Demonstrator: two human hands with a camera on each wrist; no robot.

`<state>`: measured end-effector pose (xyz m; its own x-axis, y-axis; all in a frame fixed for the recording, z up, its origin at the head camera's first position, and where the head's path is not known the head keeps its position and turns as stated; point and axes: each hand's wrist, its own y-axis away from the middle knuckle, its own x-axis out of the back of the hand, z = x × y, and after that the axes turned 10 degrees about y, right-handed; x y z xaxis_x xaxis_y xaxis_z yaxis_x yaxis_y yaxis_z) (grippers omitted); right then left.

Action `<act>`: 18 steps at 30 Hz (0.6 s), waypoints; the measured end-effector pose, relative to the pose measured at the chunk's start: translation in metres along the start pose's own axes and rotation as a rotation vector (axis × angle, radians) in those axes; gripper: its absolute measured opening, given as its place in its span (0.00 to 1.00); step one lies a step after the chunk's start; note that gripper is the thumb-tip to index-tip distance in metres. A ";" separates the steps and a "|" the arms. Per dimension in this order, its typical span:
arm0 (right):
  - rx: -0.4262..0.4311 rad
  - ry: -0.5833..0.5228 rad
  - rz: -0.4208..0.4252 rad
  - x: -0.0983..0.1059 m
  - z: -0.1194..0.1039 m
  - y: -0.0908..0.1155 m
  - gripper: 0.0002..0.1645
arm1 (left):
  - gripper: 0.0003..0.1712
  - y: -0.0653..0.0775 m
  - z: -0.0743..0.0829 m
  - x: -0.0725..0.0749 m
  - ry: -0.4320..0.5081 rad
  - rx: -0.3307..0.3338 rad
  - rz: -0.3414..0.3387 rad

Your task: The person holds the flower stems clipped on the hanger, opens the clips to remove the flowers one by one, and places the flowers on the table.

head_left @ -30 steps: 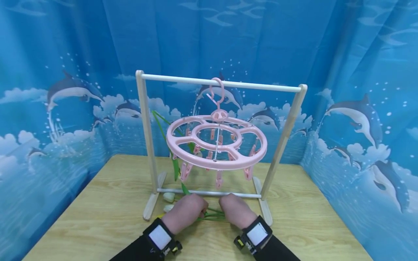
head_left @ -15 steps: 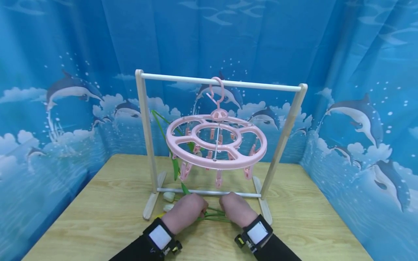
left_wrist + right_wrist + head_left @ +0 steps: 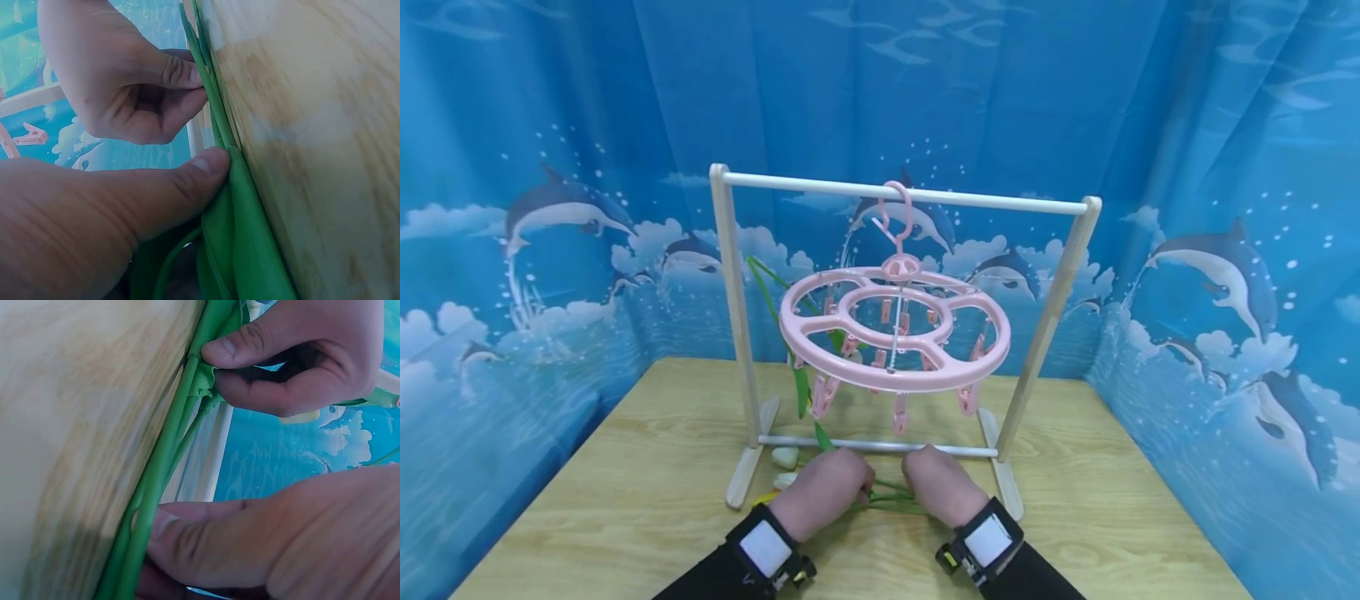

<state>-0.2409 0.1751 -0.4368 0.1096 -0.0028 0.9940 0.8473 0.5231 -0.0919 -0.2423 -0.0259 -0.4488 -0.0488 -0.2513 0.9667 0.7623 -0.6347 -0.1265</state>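
Observation:
A bunch of tulips lies low on the table under the rack's front, with white heads (image 3: 786,457) and a bit of yellow flower (image 3: 765,498) at the left. Its green stems (image 3: 891,497) run rightward between the hands. My left hand (image 3: 823,492) pinches the bunch at the base of the green leaves (image 3: 256,225), thumb laid on them. Farther along, my right hand (image 3: 947,486) pinches the stems between thumb and fingers, seen close up in the right wrist view. The fingers underneath are partly hidden in both wrist views.
Just behind the hands stands a wooden rack (image 3: 1062,304) with a white top bar. A round pink clip hanger (image 3: 895,379) hangs from it, several clips dangling above the hands. A green stem (image 3: 764,292) with leaves hangs at its left. Dolphin-print curtains (image 3: 880,100) enclose the table.

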 end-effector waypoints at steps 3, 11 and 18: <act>0.030 0.036 0.020 0.001 -0.001 0.000 0.17 | 0.11 -0.001 0.000 0.000 -0.002 0.022 -0.014; 0.038 0.075 0.009 0.000 -0.001 0.002 0.17 | 0.14 0.002 0.004 0.003 -0.052 0.026 0.000; -0.004 -0.033 -0.021 0.007 -0.004 0.001 0.16 | 0.15 0.004 0.007 0.007 -0.097 -0.047 0.062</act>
<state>-0.2372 0.1727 -0.4305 0.0746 0.0139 0.9971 0.8513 0.5199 -0.0709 -0.2348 -0.0249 -0.4408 0.0619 -0.2201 0.9735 0.7307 -0.6544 -0.1944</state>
